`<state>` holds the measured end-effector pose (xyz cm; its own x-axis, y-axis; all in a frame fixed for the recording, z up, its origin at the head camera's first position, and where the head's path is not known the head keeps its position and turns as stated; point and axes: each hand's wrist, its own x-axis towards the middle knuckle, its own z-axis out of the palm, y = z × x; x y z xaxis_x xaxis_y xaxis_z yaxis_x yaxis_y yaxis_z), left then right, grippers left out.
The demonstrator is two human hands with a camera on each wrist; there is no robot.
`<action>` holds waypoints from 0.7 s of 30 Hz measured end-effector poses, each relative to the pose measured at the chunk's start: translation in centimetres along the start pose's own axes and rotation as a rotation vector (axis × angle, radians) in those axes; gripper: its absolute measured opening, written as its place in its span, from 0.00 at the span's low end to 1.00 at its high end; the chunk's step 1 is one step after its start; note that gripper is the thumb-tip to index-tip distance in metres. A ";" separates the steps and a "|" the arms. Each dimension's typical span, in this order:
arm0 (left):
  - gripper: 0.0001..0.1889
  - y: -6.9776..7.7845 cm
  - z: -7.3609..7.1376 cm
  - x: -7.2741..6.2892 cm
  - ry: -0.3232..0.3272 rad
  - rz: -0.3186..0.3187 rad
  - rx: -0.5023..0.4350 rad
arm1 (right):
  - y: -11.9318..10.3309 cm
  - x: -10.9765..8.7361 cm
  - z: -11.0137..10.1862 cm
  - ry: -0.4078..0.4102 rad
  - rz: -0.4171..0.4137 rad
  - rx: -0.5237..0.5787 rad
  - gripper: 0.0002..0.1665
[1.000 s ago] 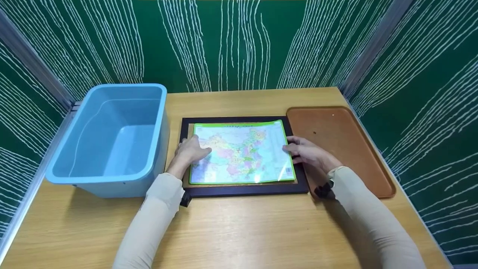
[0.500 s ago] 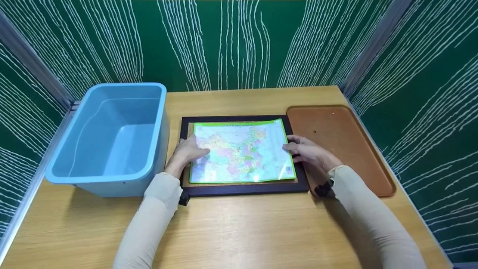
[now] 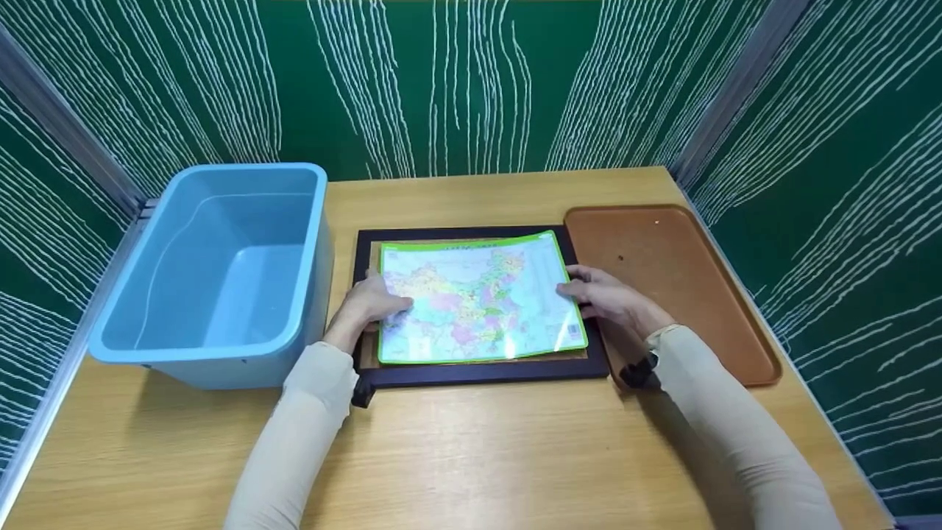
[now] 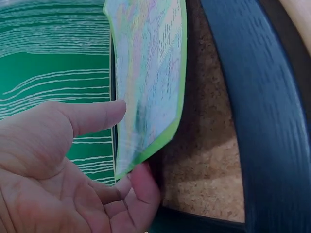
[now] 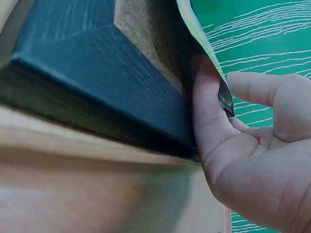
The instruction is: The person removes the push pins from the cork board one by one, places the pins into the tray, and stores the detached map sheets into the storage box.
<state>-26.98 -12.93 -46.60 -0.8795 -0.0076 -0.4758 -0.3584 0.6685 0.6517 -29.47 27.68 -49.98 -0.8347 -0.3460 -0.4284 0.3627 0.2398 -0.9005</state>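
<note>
My left hand (image 3: 366, 303) approaches from the lower left, thumb pointing inward across the face of the map sheet (image 3: 456, 294), fingers bent beneath its left edge; the grip is a pinch. My right hand (image 3: 611, 298) meets the opposite edge from the lower right, pinching it the same way: thumb above, at least one finger underneath. Both forearms extend forward in pale sleeves (image 3: 309, 427), set apart.

The map sheet is held over the cork board (image 4: 204, 184) within the dark frame (image 3: 486, 374). The sheet bows, and its edges stand clear of the cork at both grips. The brown tray (image 3: 662, 272) is beside the frame on the right; the blue bin (image 3: 213, 355) is to the left.

The head view hides most of the fingers under the sheet and cuts off both sleeves at its lower border. The lettering along the top strip is too small to read, and glare covers part of the lower edge. In the right wrist view, the sheet shows only as a narrow band; one fingertip is lost in shadow behind it.
</note>
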 end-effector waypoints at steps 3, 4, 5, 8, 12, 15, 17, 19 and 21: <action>0.50 -0.3 -0.1 0.1 -0.024 0.023 -0.002 | 0.1 0.0 -0.1 -0.003 -0.002 -0.009 0.37; 0.49 -0.4 -0.2 0.1 -0.030 0.031 -0.005 | 0.1 0.1 -0.1 -0.001 -0.001 -0.010 0.37; 0.48 -0.5 -0.2 0.1 -0.034 0.035 -0.004 | 0.2 0.1 -0.1 0.001 0.000 -0.012 0.37; 0.46 -0.6 -0.3 0.0 -0.044 0.050 -0.020 | 0.2 0.1 -0.2 0.002 -0.001 -0.016 0.36; 0.44 -0.7 -0.4 -0.1 -0.048 0.060 -0.049 | 0.1 0.1 -0.1 0.006 0.001 -0.007 0.35; 0.43 -0.7 -0.5 -0.1 -0.046 0.060 -0.044 | 0.1 0.1 -0.1 0.014 0.003 -0.002 0.35; 0.43 -0.8 -0.5 -0.1 -0.051 0.062 -0.043 | 0.2 0.2 0.0 0.016 -0.003 -0.014 0.35; 0.44 -0.8 -0.6 -0.2 -0.061 0.057 -0.049 | 0.3 0.3 0.1 0.025 -0.010 -0.033 0.36; 0.44 -0.8 -0.6 -0.3 -0.069 0.055 -0.056 | 0.3 0.3 0.2 0.031 -0.021 -0.064 0.37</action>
<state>-26.65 -13.92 -46.67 -0.8754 0.0807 -0.4766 -0.3285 0.6240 0.7090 -29.55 27.50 -50.44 -0.8548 -0.3237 -0.4057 0.3181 0.2909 -0.9023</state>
